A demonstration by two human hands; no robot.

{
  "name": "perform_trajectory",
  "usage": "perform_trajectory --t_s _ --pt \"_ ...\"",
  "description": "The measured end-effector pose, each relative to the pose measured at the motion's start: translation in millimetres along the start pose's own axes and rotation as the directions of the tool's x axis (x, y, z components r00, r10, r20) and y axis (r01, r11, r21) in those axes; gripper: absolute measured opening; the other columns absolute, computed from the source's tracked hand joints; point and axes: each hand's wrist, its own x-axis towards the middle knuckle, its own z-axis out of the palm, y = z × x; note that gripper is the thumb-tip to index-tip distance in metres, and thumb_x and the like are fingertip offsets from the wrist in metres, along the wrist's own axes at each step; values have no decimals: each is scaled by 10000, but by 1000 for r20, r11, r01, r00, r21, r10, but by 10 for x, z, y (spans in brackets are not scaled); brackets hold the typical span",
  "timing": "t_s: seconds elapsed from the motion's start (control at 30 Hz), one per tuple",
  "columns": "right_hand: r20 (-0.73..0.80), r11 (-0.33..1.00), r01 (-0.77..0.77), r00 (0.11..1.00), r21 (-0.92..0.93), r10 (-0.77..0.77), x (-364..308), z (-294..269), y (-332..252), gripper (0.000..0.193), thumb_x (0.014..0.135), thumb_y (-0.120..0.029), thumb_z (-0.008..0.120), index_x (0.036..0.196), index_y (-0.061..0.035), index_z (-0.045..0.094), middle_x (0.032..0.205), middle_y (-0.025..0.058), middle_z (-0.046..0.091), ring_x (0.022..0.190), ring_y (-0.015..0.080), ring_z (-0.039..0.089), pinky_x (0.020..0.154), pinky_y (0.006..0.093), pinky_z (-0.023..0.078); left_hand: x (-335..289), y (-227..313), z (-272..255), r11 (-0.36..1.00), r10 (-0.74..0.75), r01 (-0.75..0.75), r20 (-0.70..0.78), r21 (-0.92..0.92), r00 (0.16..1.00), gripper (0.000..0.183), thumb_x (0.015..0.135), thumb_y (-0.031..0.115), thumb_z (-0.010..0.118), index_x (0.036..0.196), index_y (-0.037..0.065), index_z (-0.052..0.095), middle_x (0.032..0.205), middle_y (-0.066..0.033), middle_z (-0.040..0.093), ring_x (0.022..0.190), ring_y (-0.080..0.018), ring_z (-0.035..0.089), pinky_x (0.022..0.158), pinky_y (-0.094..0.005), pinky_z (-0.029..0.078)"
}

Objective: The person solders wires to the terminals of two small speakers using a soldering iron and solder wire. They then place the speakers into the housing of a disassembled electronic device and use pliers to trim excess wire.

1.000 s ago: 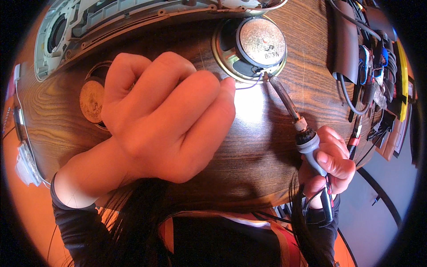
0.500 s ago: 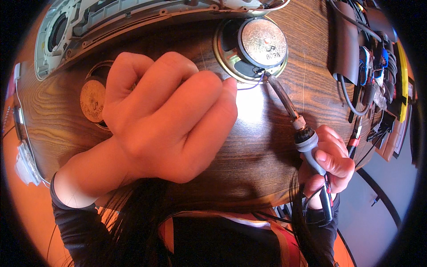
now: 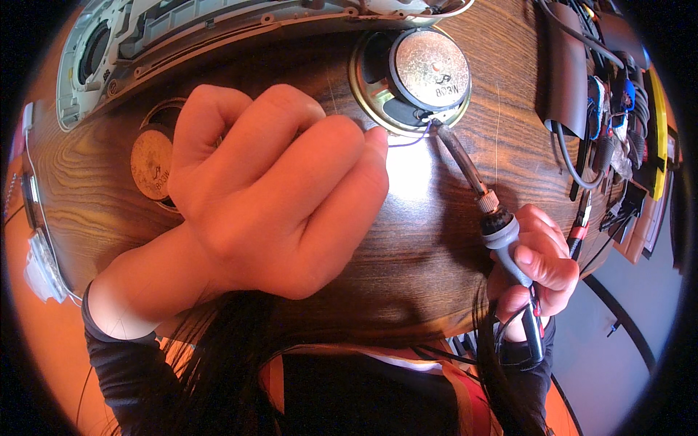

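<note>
slightly shifted toward three o'clock, the speaker (image 3: pixel 430 67) lies at one o'clock on the worktop (image 3: pixel 411 283), right hand (image 3: pixel 547 270) wrapping fingers round the soldering iron (image 3: pixel 494 218), apparently steadying it at the terminal (image 3: pixel 441 116), left hand (image 3: pixel 269 192) curled, any pinch on the wire (image 3: pixel 411 144) hidden.

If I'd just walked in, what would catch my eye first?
Probably the left hand, its fingers curled, looming large left of centre. Next, the right hand at lower right grips a soldering iron, its tip pointing at the lower edge of a round speaker near the top. A second speaker lies partly hidden behind the left hand, on the wooden table.
</note>
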Motion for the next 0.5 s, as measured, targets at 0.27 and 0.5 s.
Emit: perform_trajectory --t_s 0.27,0.5 --pt "10 999 30 1000 -31 -30 -11 -10 9 429 896 -470 583 992 -60 499 686 102 562 636 224 526 651 387 433 5 6 -7 1000 -4 4 9 -4 1000 257 635 24 749 885 32 695 659 20 540 605 -145 535 560 -286 329" --pt "-40 998 44 998 -52 -46 -26 0 16 433 894 -478 582 987 -63 495 676 110 565 623 223 522 648 394 431 8 9 -3 1000 -5 5 6 -7 1000 252 634 21 749 879 30 693 659 22 541 605 -143 535 554 -285 325"
